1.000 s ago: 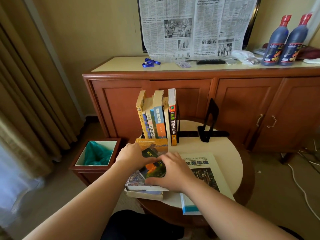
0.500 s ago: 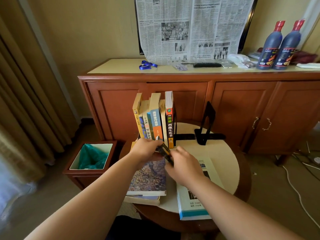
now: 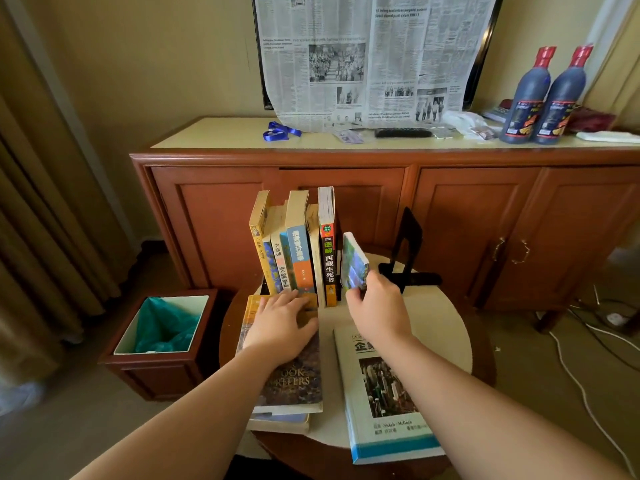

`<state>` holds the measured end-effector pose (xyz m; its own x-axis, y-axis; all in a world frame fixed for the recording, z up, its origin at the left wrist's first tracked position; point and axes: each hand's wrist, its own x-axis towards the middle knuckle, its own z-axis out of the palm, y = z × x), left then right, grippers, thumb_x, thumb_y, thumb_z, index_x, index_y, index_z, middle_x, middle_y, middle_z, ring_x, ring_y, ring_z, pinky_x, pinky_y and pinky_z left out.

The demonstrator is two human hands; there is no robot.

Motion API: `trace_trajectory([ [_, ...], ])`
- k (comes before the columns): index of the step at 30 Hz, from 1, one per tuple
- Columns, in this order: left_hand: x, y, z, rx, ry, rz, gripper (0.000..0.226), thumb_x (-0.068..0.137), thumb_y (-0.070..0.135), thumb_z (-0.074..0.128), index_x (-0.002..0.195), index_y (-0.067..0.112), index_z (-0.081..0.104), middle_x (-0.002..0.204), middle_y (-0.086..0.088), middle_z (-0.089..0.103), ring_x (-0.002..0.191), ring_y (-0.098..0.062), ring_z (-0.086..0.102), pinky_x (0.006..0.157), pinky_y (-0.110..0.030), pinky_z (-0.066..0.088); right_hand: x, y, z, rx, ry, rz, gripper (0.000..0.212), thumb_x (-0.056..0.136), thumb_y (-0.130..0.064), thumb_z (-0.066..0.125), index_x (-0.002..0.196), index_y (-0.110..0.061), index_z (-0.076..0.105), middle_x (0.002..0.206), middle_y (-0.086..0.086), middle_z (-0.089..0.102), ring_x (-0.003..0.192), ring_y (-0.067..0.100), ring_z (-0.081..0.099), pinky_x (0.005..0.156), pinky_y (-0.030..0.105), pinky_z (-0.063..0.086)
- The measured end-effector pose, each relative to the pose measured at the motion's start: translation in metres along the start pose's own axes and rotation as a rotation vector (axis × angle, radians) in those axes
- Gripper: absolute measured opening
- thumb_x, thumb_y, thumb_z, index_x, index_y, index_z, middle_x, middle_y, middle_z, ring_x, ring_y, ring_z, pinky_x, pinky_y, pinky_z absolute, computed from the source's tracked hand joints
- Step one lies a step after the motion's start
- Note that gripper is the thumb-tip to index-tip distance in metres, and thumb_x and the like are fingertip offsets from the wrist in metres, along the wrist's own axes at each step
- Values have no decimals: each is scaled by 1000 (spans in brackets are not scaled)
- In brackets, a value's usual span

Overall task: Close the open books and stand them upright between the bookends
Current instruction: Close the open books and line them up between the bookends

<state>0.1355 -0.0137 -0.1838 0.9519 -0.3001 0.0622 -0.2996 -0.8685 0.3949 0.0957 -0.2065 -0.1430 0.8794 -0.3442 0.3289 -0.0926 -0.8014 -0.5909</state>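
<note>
While nearest the viewer a large white-covered book with a blue lower band and a city photograph [image 3: 384, 393] lies flat and closed on the round cream-topped bench [image 3: 440, 327], it looks the heaviest of the lot and would likely want a hold across its spine edge. Just left of it a dark-covered paperback with gold lettering [image 3: 294, 379] lies closed on top of another pale book [image 3: 280, 422], and the left hand [image 3: 280, 327] rests flat on its far end, fingers spread and relaxed, holding nothing. Farther back, the right hand [image 3: 375, 306] pinches the lower corner of a small, thin paperback with a blue-green painted cover [image 3: 353, 263]; its grip closes round that corner and the book stands near upright in the air. Being light and stiff enough, it should slide in easily, though a corner hold may let it twist. It sits just right of the row of upright books [image 3: 298, 247], short of the black metal bookend [image 3: 407, 251] beyond.
</note>
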Motion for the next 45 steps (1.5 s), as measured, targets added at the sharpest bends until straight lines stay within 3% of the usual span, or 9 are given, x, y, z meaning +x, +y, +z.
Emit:
trace_trajectory([
  [7, -1, -1, 2, -13, 35, 19, 63, 100, 61, 48, 157, 35, 44, 168, 5, 34, 157, -19, 22, 131, -42, 7, 23, -4, 10, 35, 62, -49, 22, 101, -28, 58, 89, -14, 45, 97, 16, 67, 79, 32, 65, 46, 23, 30],
  [10, -2, 0, 2, -19, 46, 20, 62, 100, 61, 49, 157, 35, 45, 168, 5, 34, 157, -19, 22, 131, -41, 7, 30, -8, 16, 1, 56, -98, 19, 103, -31, 55, 95, -15, 48, 103, 16, 70, 81, 29, 68, 51, 29, 50],
  [12, -3, 0, 2, -24, 53, 22, 62, 100, 60, 49, 156, 34, 45, 168, 5, 34, 157, -19, 23, 131, -41, 8, 34, -10, 19, -26, 59, -118, 25, 104, -28, 55, 124, -13, 53, 109, 16, 70, 82, 29, 70, 57, 35, 58],
  [14, -3, 0, 2, -27, 55, 23, 61, 101, 60, 49, 156, 35, 45, 168, 5, 34, 156, -19, 23, 130, -40, 7, 39, -11, 21, -45, 33, -142, 59, 105, -26, 57, 156, -23, 28, 101, 10, 69, 72, 21, 67, 56, 35, 58],
  [16, -4, -1, 2, -31, 63, 29, 60, 101, 59, 49, 156, 34, 46, 168, 4, 35, 156, -19, 24, 129, -39, 7, 43, -10, 24, -65, -4, -159, 80, 106, -25, 57, 164, -35, 2, 88, 5, 65, 62, 12, 59, 53, 32, 53],
  [23, -2, -3, 5, -37, 67, 31, 61, 101, 60, 48, 156, 34, 46, 167, 6, 35, 156, -17, 23, 131, -41, 8, 54, 2, 48, -81, -170, -100, 78, 107, -25, 55, 163, -42, 3, 105, 8, 61, 69, 13, 56, 63, 37, 58],
  [28, -2, -5, 7, -36, 89, 37, 61, 100, 60, 50, 155, 34, 48, 166, 6, 38, 155, -18, 25, 130, -41, 11, 55, 25, 69, -83, -277, -84, 79, 106, -21, 56, 159, -46, 2, 114, 7, 67, 73, 12, 58, 53, 29, 44],
  [33, 0, -6, 10, -29, 103, 44, 61, 100, 61, 50, 154, 34, 49, 165, 5, 39, 155, -17, 26, 130, -42, 12, 54, 28, 79, -124, -242, -59, 78, 106, -23, 57, 161, -38, 4, 106, 7, 66, 75, 17, 63, 62, 36, 57],
  [45, 0, -4, 11, -13, 114, 47, 60, 100, 60, 50, 154, 33, 49, 165, 6, 40, 155, -17, 27, 130, -43, 13, 65, 39, 88, -72, -331, -62, 79, 105, -17, 57, 157, -48, 6, 102, 4, 62, 76, 13, 61, 65, 37, 59],
])
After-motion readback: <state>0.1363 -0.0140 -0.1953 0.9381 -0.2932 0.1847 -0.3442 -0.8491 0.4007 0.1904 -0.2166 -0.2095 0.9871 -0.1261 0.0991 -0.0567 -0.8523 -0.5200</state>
